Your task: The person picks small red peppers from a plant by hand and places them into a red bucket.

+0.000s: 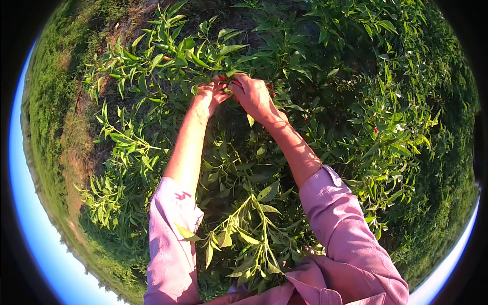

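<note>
Both my hands are among the leaves of a chili pepper plant, at arm's length before me. My right hand is bent over with thumb and fingers pinched on a red chili pepper. Just left of it, my left hand reaches up under the foliage, its fingers close to my right fingertips. Another red chili pepper shows at the left hand's fingertips; whether that hand grips it is hidden by leaves and fingers.
Leafy branches rise between my forearms close to my body. Dense pepper plants with some red fruit fill the right side. A green chili hangs on the upper left branch. A brownish dirt strip runs along the left.
</note>
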Tool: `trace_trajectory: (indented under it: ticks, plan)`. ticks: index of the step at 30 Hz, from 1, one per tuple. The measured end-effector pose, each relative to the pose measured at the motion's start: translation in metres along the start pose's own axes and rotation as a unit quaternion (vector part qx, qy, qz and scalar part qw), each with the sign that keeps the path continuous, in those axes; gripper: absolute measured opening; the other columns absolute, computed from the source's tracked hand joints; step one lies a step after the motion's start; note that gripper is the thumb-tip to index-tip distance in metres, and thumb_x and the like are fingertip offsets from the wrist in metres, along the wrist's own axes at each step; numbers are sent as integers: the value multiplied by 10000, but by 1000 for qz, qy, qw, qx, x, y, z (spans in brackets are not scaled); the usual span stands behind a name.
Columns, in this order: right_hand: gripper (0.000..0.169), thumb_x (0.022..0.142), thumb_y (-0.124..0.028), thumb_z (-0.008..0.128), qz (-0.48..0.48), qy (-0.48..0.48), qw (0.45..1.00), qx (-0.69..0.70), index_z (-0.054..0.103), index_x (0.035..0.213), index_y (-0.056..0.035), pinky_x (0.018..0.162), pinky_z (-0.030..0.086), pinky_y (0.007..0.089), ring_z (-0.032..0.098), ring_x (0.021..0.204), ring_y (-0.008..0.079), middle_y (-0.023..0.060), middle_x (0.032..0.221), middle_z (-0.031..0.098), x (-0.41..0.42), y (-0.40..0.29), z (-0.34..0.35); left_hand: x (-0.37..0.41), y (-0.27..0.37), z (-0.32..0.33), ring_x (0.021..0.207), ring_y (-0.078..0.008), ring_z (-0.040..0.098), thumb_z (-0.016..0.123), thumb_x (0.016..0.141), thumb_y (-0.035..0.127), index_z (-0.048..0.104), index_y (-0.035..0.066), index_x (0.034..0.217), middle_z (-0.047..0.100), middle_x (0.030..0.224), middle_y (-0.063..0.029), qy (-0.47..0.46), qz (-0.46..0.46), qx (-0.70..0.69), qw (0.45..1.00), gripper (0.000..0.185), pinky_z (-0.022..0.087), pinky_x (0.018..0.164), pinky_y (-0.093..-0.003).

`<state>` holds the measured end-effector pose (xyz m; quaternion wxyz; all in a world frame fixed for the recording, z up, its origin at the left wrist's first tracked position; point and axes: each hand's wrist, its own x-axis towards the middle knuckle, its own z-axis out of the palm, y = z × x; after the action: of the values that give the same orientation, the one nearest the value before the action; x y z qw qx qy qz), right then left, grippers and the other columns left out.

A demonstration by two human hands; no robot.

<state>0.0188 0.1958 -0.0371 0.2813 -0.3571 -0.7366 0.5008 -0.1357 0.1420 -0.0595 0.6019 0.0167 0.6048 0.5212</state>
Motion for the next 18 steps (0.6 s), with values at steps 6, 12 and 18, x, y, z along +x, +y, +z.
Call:
trace_trajectory:
  ticks: [6,12,18]
  plan:
    - [278,819,-252,539,-5,-86,991,-106,577,906,9,708,454,432,590,799,363,209,821,612,31,2,-1,11,-1,7,774,-169,593,503,903,287,570,59,1006,617,881,-55,32,39,82,995,259,508,715,-315]
    - [344,798,-301,606,-2,-71,996,-44,590,798,43,642,484,381,614,718,339,193,736,624,36,14,-12,2,-15,18,751,-161,590,573,866,324,578,42,992,613,892,-65,101,101,78,987,309,504,693,-302]
    - [346,792,-292,640,105,-92,985,100,538,713,29,437,436,289,560,451,158,101,547,573,34,21,-22,2,-15,26,791,-178,610,587,858,303,579,44,1043,640,920,-86,99,115,76,985,319,508,661,-304]
